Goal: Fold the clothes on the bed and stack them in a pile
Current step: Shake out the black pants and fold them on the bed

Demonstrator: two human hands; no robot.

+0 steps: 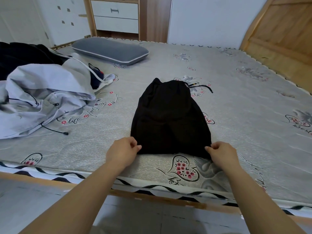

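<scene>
A black garment (168,119) with a drawstring waist lies flat on the bed (244,115), folded lengthwise, its waist pointing away from me. My left hand (123,152) pinches its near left corner. My right hand (222,153) pinches its near right corner. A loose heap of unfolded clothes sits at the left: a pale grey hooded jacket (42,98) with black cords, and dark clothes (22,56) behind it.
A grey pillow (109,50) lies at the far side of the bed. The wooden headboard (283,31) rises at the right. A white drawer unit (116,16) stands beyond the bed. The bed's near edge (152,195) runs just below my hands.
</scene>
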